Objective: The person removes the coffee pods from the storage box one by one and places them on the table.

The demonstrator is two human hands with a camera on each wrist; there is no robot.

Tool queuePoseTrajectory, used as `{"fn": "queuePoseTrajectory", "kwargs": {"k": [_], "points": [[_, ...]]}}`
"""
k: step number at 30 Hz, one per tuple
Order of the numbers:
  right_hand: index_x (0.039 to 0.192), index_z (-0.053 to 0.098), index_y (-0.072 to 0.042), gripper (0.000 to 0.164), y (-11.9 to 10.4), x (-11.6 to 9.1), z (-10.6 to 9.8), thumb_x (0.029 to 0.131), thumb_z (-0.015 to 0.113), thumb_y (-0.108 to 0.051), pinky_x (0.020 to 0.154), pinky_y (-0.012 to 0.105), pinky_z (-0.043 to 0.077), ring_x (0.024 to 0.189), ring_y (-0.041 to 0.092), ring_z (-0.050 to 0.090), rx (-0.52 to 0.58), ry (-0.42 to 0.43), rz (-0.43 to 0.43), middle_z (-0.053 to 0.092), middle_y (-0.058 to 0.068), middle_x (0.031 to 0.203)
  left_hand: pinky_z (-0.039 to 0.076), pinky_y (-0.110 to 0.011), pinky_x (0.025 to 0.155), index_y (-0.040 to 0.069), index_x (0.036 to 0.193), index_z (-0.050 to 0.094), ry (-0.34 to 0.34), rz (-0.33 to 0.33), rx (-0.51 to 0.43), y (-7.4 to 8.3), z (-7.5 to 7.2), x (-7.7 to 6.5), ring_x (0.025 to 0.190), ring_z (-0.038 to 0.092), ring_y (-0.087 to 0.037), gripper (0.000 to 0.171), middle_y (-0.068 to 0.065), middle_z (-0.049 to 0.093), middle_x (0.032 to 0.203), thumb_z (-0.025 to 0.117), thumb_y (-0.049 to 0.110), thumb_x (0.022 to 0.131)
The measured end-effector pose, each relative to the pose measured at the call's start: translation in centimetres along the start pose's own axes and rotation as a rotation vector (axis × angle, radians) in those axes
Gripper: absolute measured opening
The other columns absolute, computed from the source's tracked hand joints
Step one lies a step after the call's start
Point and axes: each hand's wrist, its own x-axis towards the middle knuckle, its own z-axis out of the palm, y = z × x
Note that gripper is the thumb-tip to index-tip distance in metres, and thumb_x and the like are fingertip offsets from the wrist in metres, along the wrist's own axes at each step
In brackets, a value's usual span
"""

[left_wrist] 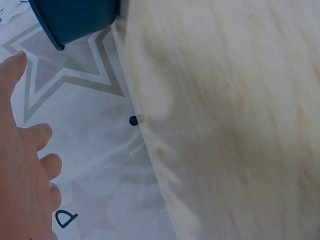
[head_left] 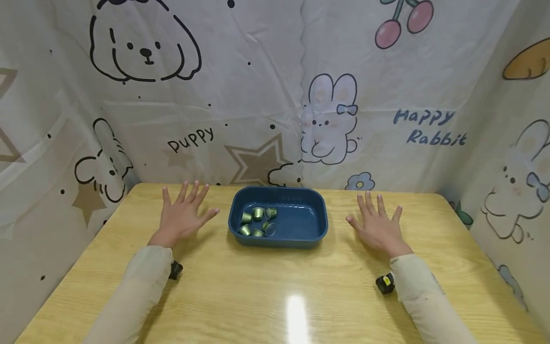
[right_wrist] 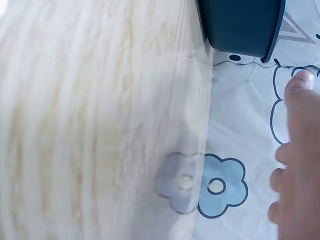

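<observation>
Far left: wrinkled off-white printed fabric wall (head_left: 34,200), with black-outlined, big-eared cartoon animal (head_left: 107,165) over solid brown star (head_left: 88,203). Next, on back wall: black line-drawn dog face (head_left: 146,57), high up; handwritten black "PUPPY" lettering (head_left: 190,139) lower down.

Below that: beige fabric left sleeve (head_left: 142,282), with small black wrist device (head_left: 175,270) near cuff. Bare left hand (head_left: 180,220): back facing up, fingers straight and fanned wide, thumb angled toward the middle, nothing held. Near tray's left end, not touching. In left wrist view, only partly in frame.

Center: dark blue, rounded-corner rectangular tray (head_left: 301,220), plastic-looking, between both hands, near back edge of yellowish wood-grain tabletop (head_left: 240,286). Inside, toward left end: small shiny green cup-shaped capsules (head_left: 258,213), six discernible, loosely clustered, tilted various ways. Bright white glare streak (head_left: 296,315) on wood, nearer the camera.

Behind tray: pale-bordered brown star (head_left: 258,160), then seated white rabbit drawing (head_left: 328,119) with blue bow, then blue flower print (head_left: 360,181).

Bare right hand (head_left: 378,229): back up, fingers straight and apart, nothing held, clear of tray's right end. Black wrist device with yellow patch (head_left: 385,283) beside beige right sleeve (head_left: 425,291). Above: blue "Happy Rabbit" lettering (head_left: 429,126).

Far right: second rabbit drawing (head_left: 517,179), under orange-brown printed shape (head_left: 527,59).
</observation>
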Motion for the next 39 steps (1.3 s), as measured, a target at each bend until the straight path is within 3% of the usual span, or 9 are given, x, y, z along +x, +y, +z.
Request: {"fn": "queuePoseTrajectory", "kwargs": {"k": [12,22,29,39], "points": [[0.155,0.017,-0.006,0.084,-1.7,1.2,-0.8,0.097,0.032,-0.064,0.113,0.065,0.01,0.147,0.042,0.013,0.045,0.13,-0.067,0.017,0.021,0.159,-0.006,-0.069,0.111,0.021,0.156,0.018,-0.007,0.035,-0.086,1.3,-0.7,1.0,0.149,0.01,-0.038,0.083,-0.015,0.014,0.161,0.031,0.072,0.092],[0.146,0.039,-0.003,0.067,-4.5,2.1,-1.4,0.097,0.052,-0.048,0.107,0.061,0.031,0.139,0.041,0.035,0.095,0.289,-0.198,0.038,0.022,0.15,0.014,-0.064,0.114,0.019,0.154,0.027,0.063,0.082,-0.266,2.4,-0.9,1.3,0.141,0.034,-0.038,0.076,-0.017,0.035,0.154,0.048,0.06,0.093],[0.143,0.044,-0.007,0.063,-6.9,2.6,-1.7,0.096,0.052,-0.049,0.102,0.059,0.037,0.134,0.037,0.042,0.114,0.304,-0.261,0.044,0.019,0.146,0.036,-0.06,0.105,0.021,0.154,0.027,-0.005,0.071,-0.445,2.9,-0.3,1.2,0.135,0.041,-0.041,0.075,-0.013,0.034,0.155,0.053,0.056,0.093],[0.141,0.048,-0.009,0.062,-10.0,3.2,-1.2,0.094,0.054,-0.05,0.101,0.056,0.041,0.128,0.037,0.049,0.117,0.29,-0.324,0.046,0.018,0.143,0.035,-0.061,0.106,0.019,0.154,0.027,-0.066,0.094,-0.604,3.1,0.3,1.4,0.137,0.04,-0.038,0.078,-0.015,0.031,0.156,0.054,0.058,0.092]]}}
